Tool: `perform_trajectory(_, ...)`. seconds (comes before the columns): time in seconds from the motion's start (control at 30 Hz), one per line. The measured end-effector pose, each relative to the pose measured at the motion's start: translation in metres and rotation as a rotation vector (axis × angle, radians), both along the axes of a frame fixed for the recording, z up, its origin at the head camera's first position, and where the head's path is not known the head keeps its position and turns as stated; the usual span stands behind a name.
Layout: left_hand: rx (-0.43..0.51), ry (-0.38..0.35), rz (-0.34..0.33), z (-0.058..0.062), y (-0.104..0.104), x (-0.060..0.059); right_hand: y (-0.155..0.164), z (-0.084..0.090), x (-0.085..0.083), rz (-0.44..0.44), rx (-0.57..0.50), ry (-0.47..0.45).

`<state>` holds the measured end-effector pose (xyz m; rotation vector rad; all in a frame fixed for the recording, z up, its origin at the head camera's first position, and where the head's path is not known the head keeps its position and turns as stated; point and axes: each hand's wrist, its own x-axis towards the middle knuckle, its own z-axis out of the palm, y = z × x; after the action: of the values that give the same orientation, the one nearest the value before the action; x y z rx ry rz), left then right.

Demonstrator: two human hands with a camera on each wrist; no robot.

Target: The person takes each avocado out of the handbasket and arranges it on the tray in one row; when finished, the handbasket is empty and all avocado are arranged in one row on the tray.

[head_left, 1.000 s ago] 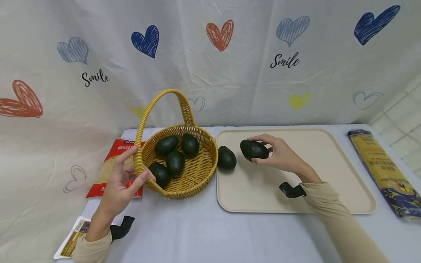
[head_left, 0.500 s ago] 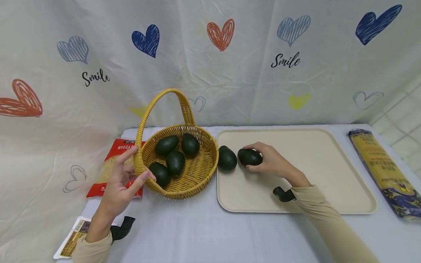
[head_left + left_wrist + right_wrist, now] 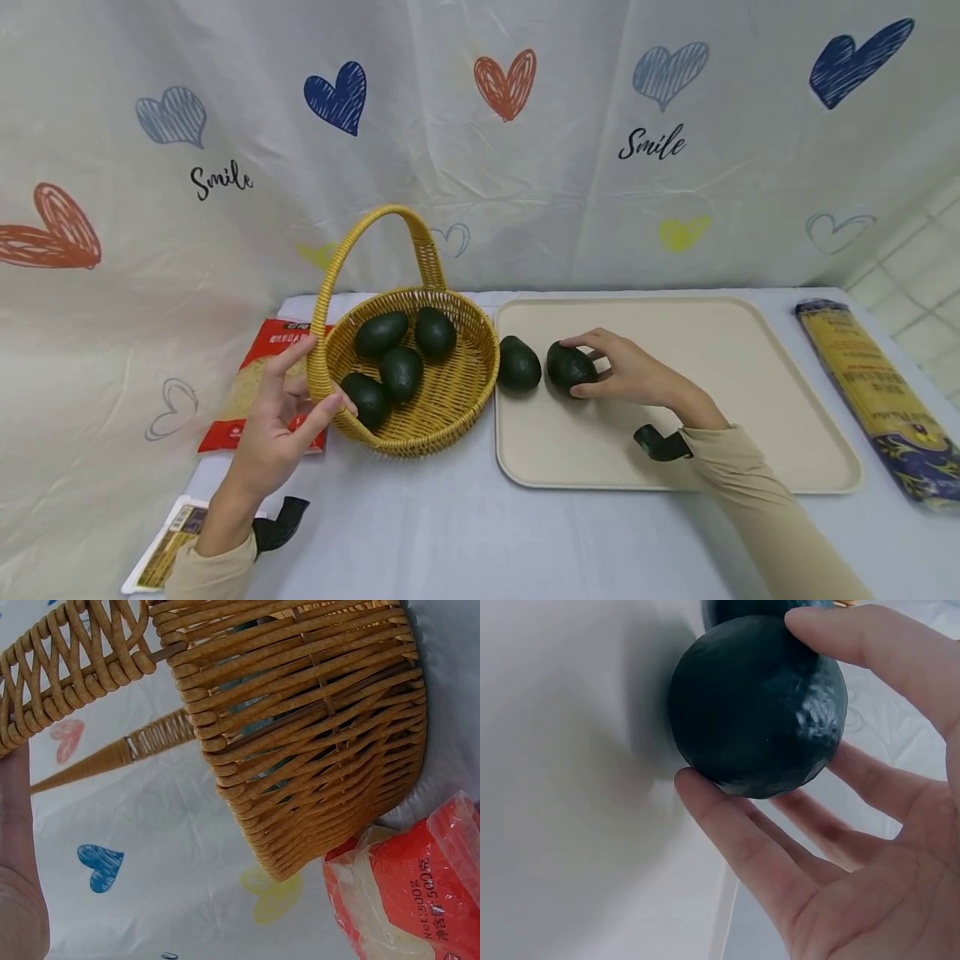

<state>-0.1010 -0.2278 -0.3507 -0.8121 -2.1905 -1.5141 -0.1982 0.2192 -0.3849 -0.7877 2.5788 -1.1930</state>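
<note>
My right hand [image 3: 587, 368] grips a dark green avocado [image 3: 566, 367] between thumb and fingers; the fruit sits on the beige tray [image 3: 712, 400] at its left end. The right wrist view shows this avocado [image 3: 757, 705] up close, fingers [image 3: 735, 832] beneath it and the thumb over it. A second avocado [image 3: 519, 364] lies just left of it, at the tray's edge. My left hand [image 3: 292, 392] rests with straight fingers against the near left rim of the wicker basket [image 3: 465, 400], which holds several avocados [image 3: 397, 371]. In the left wrist view the basket wall [image 3: 300, 750] fills the frame.
A red packet [image 3: 247, 392] lies left of the basket behind my left hand. A long pasta packet [image 3: 877, 400] lies right of the tray. A small flat packet [image 3: 161, 554] sits at the table's front left corner. A heart-print curtain hangs behind.
My right hand has brought its avocado down and leftward onto the tray, close beside the other avocado. The left hand and basket have stayed put.
</note>
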Motion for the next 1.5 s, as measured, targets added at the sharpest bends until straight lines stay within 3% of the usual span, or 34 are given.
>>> perform_trajectory(0.8,-0.028,0.017,0.027,0.002,0.000,0.002,-0.015,-0.003,0.002,-0.214,0.065,0.028)
perform_trajectory(1.27,-0.025,0.014,0.039,0.003,0.000,0.002,-0.011,0.008,0.006,-0.138,-0.034,0.015)
perform_trajectory(1.5,-0.022,0.006,0.031,0.001,0.000,0.002,-0.010,0.008,0.006,-0.140,-0.022,0.005)
